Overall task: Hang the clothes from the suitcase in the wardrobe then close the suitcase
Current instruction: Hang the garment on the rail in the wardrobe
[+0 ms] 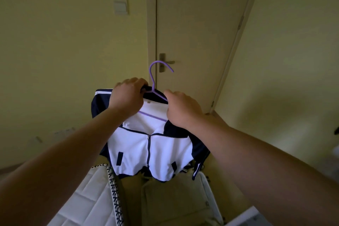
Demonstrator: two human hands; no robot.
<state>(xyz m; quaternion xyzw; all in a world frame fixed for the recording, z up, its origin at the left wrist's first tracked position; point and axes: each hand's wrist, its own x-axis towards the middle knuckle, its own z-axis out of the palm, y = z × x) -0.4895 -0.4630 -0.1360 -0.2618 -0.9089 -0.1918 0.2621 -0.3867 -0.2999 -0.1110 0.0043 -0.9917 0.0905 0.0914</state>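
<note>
**Jacket held up on a purple hanger**

A white and navy zip jacket (pixel 150 145) hangs mid-frame on a purple hanger (pixel 156 80). The left hand (pixel 128 95) grips the collar left of the hook; the right hand (pixel 181 112) clutches the hanger's right shoulder. Below, at the bottom of the frame, lies the open suitcase (pixel 95 196). A closed door (pixel 198 24) stands behind.

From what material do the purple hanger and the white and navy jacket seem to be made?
The purple hanger looks like thin wire with a matte purple coating: it is slim, evenly round and bent into a hook. The jacket seems to be smooth synthetic sports fabric, perhaps polyester: it drapes softly with a slight sheen and has a zip front.
</note>
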